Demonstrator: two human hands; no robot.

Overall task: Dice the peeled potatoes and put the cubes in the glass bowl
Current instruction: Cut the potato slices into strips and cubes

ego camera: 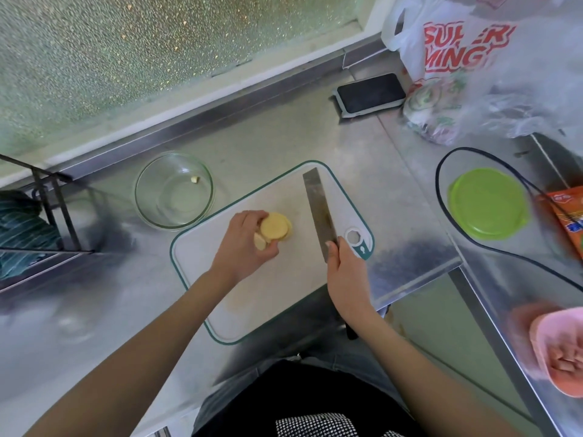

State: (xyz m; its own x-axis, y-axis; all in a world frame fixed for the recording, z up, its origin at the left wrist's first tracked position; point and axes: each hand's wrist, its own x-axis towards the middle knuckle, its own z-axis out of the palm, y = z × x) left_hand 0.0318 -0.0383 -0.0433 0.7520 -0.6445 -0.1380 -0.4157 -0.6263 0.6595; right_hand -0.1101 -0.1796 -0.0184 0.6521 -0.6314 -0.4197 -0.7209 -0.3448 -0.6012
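A white cutting board [252, 298] with a teal rim lies in the middle of the steel counter. On it sits a stack of yellow potato slices [275, 228], and my left hand [243, 244] holds them with curled fingers. My right hand [345, 266] grips the handle of a cleaver [317, 209], whose blade rests edge-down on the board to the right of the slices. The glass bowl [148, 200] stands left of the board's far corner with one small potato piece [195, 180] inside.
A dish rack [47, 222] stands at the left edge. A phone [370, 93] and plastic bags [467, 67] lie at the back right. A green lid [487, 207], an orange packet [568, 222] and a pink bowl [560, 345] sit on the right counter.
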